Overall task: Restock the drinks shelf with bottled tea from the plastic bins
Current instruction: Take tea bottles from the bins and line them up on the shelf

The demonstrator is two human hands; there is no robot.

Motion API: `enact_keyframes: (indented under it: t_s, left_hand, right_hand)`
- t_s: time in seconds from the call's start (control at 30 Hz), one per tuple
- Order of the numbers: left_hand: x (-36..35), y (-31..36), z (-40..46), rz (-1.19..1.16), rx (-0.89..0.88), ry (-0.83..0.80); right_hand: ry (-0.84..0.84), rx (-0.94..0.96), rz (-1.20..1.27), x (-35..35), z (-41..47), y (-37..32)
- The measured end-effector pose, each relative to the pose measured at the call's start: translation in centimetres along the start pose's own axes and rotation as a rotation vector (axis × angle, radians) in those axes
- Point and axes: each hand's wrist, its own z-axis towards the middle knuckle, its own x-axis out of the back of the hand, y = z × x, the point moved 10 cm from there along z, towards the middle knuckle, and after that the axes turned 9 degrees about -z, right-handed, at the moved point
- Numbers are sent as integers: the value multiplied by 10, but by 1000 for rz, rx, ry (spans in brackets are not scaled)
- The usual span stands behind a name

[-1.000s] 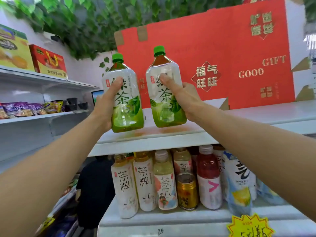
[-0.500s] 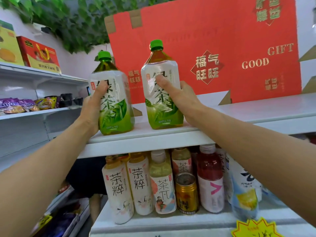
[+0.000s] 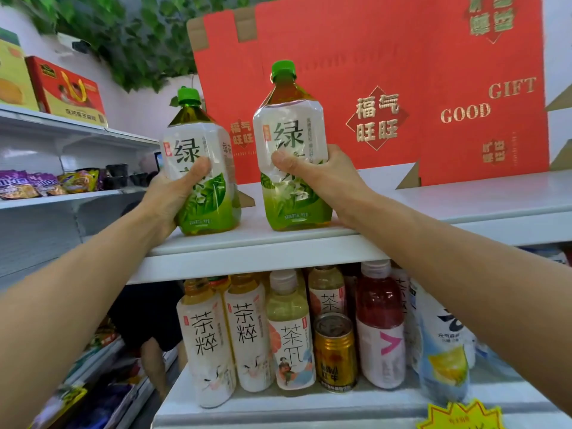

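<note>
Head view. The step in hand is judged to be the setting-down of two large green tea bottles on the top shelf point(image 3: 309, 243), a white painted board with a smooth, faintly glossy face. The left hand point(image 3: 173, 196) grasps the left bottle point(image 3: 201, 168) round its lower half, thumb across the front of the label and fingers wrapped behind. The right hand point(image 3: 312, 171) grasps the right bottle point(image 3: 291, 144) at mid-height in the same fashion. Both bottles stand upright near the shelf's front edge, just beside each other but not touching; their bases appear to rest on the board, though the contact line is partly hidden by the hands.

Materials: clear plastic bodies with sloped faceted shoulders, ribbed green screw caps, and a shrink-sleeve label, white above and leaf-green below, that wrinkles under the grip. The liquid at the necks shows amber-brown.

Behind the bottles stands a red gift carton point(image 3: 402, 88) of matte cardboard with gold lettering and taped brown flaps. The lower shelf point(image 3: 278, 407) carries slimmer tea bottles with white labels, a gold can point(image 3: 335, 351) and a red drink bottle point(image 3: 380, 323).

Next move, as a judgement: release each grip without tipping the tall bottles, perhaps after sliding them back from the edge toward the carton. The plastic bins are not in view.
</note>
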Motion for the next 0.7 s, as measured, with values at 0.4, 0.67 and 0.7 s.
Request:
enact_keyframes:
  t_s: [0.4, 0.67, 0.7]
  left_hand:
    - [-2, -18, 30, 51, 102, -87]
    - [0, -3, 18, 102, -16, 36]
    - [1, -1, 18, 116, -17, 39]
  right_hand:
    - [17, 7, -21, 2, -1, 0]
    - [26, 22, -35, 6, 0, 0]
    - [27, 7, -37, 5, 0, 2]
